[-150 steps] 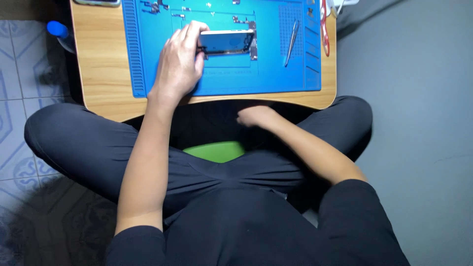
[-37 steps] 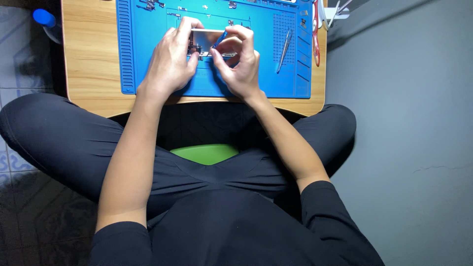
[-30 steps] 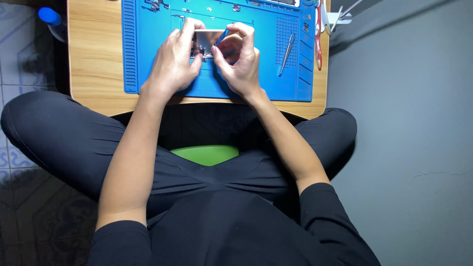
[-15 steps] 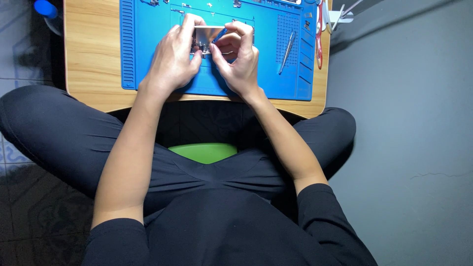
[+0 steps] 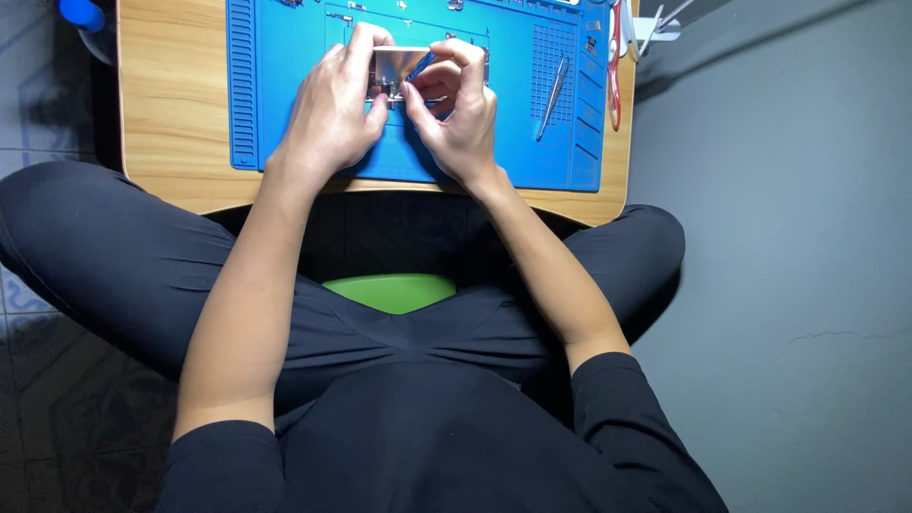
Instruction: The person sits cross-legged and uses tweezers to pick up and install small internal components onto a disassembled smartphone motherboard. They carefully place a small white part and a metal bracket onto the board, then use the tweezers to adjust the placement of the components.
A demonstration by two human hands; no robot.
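- Hands up top: left hand (image 5: 328, 114) and right hand (image 5: 456, 119) meet over a small silvery, phone-like device (image 5: 399, 65) on the blue work mat (image 5: 285, 95), near the mat's far edge.
- Left fingers curl around the device's left end, thumb pressed along its near edge; most of that end is hidden under the hand.
- Right fingers pinch a slim blue tool (image 5: 421, 65) against the device's right part; its tip and where it meets the device are too small to make out.
- Device's right end and underside are covered by the right hand, so its full outline is unclear.
- Far edge of the mat is cut off by the frame; small parts (image 5: 342, 15) there are specks, kind untellable.
- Tweezers (image 5: 551, 85) lie on the mat right of the hands, well apart from them; a red tool (image 5: 615, 66) lies at the mat's right edge, partly cut off.
- Wooden tabletop (image 5: 171, 114) carries the mat; a blue object (image 5: 81, 13) at its left corner is half out of view.
- Five seconds ago only the left hand was on the device and the right rested in the lap; since about a second ago both have stayed on it, barely shifted.
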